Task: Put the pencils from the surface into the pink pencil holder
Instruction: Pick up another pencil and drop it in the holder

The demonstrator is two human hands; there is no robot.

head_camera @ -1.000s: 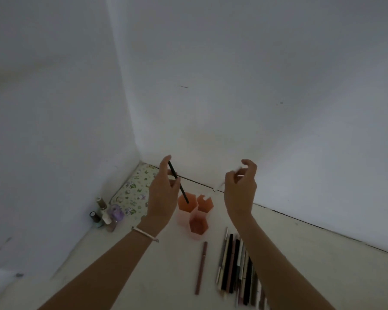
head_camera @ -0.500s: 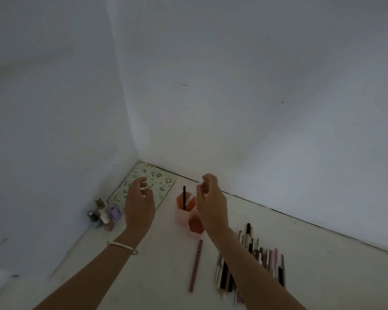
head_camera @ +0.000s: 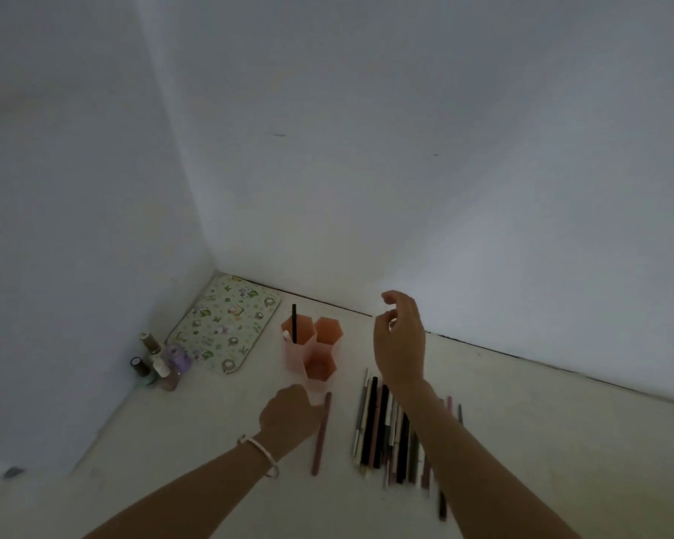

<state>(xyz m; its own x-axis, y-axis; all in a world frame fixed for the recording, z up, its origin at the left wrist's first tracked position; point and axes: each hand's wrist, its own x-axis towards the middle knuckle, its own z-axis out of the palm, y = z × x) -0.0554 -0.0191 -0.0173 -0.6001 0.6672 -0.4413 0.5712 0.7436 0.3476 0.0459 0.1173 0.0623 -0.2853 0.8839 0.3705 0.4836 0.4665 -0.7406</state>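
The pink pencil holder (head_camera: 293, 354) has three hexagonal compartments. A black pencil (head_camera: 294, 322) stands in its back left compartment beside a white tip (head_camera: 286, 336). A reddish-brown pencil (head_camera: 320, 437) lies alone on the surface in front of the holder. My left hand (head_camera: 288, 416) is down at that pencil's upper end, its fingers hidden behind the back of the hand. A row of several pencils (head_camera: 378, 429) lies to the right, partly under my right forearm. My right hand (head_camera: 399, 344) hangs raised right of the holder, fingers loosely curled and holding nothing.
A floral-patterned pad (head_camera: 226, 324) lies in the corner against the walls. Several small nail polish bottles (head_camera: 160, 363) stand to its left by the wall. White walls close the back and the left side.
My left hand dropped from beside the holder to the lone reddish-brown pencil. My right hand let a white pencil into the holder and drew back to the right, empty.
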